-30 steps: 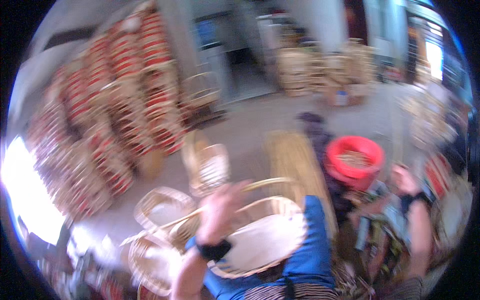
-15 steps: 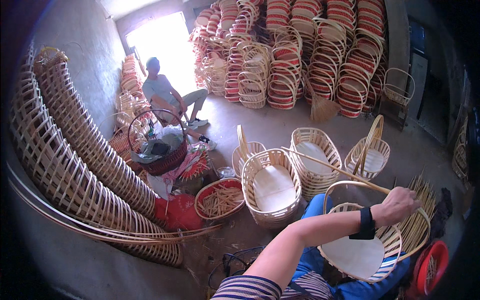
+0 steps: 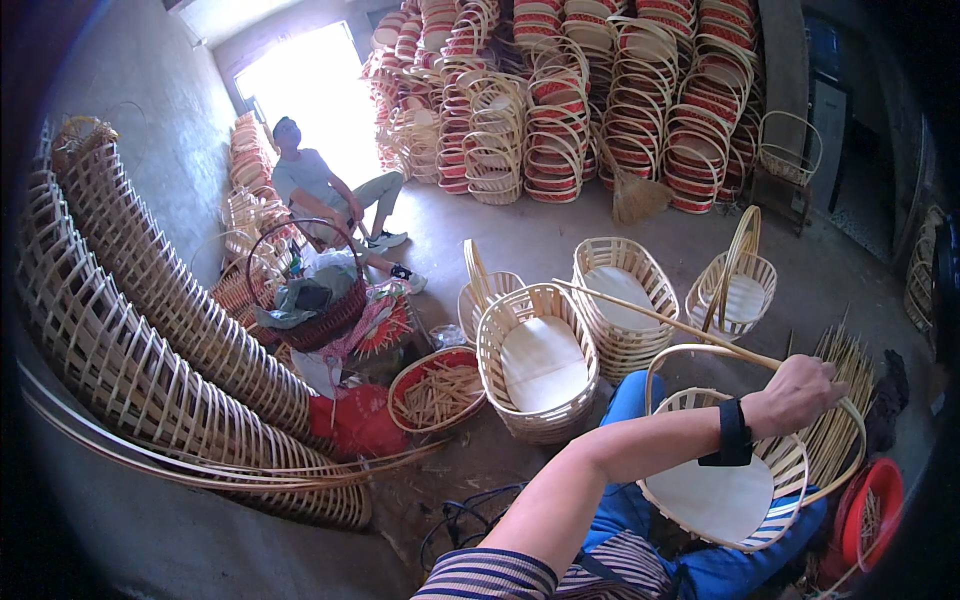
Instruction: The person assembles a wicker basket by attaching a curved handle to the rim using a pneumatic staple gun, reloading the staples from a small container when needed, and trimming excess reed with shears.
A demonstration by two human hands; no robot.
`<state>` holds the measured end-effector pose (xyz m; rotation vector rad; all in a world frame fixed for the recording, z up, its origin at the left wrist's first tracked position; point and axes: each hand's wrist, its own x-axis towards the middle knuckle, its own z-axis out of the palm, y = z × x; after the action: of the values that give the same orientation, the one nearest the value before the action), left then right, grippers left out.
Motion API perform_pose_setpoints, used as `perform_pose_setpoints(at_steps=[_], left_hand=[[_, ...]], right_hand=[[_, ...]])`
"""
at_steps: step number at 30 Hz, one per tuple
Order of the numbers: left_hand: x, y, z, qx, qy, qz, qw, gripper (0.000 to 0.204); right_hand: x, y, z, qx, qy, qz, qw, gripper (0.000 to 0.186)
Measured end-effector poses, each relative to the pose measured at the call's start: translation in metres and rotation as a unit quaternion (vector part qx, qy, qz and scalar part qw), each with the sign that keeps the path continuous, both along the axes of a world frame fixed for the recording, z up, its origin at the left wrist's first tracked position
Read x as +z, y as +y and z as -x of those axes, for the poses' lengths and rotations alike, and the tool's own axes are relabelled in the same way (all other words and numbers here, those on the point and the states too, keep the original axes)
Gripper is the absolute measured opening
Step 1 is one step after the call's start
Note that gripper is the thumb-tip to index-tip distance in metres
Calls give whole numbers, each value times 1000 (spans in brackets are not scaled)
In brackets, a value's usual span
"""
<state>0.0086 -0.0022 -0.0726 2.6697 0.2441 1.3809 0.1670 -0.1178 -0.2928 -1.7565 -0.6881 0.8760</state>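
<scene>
An unfinished oval basket (image 3: 710, 500) with a pale flat bottom and upright slats rests on my lap, over blue trousers. My left hand (image 3: 797, 392), with a dark band at the wrist, reaches across above its far right side. Its fingers are closed round a long pale wooden strip (image 3: 660, 318). One end of the strip sticks out to the left over the stacked baskets, and a bent loop arches over the basket on my lap. I cannot see my right hand.
Stacked slatted baskets (image 3: 540, 410) stand just ahead, with another stack (image 3: 625, 262) and a handled basket (image 3: 745, 300) beyond. A red-lined basket (image 3: 437, 390) holds wood pieces. Thin sticks (image 3: 845, 380) and a red bucket (image 3: 880, 500) lie right. A person (image 3: 315, 180) sits by the bright doorway.
The view has shifted slightly. My left hand keeps its grip on the strip and sits almost where it was over the basket. The seated person's head has tilted up.
</scene>
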Motion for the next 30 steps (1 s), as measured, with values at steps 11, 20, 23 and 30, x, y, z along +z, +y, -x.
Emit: perform_pose_setpoints(at_steps=[11, 20, 23, 30], left_hand=[[3, 5, -3, -11, 17, 0, 1000, 8], [3, 3, 8, 0, 30, -10, 1000, 8], [6, 9, 0, -26, 45, -12, 999, 8], [8, 30, 20, -89, 148, 236, 956, 32]], right_hand=[[-18, -24, -16, -30, 2, 17, 999, 21], [-29, -41, -15, -40, 7, 19, 999, 23], [-33, -62, -26, -79, 8, 9, 997, 23], [-68, -218, -39, -226, -49, 33, 972, 25]])
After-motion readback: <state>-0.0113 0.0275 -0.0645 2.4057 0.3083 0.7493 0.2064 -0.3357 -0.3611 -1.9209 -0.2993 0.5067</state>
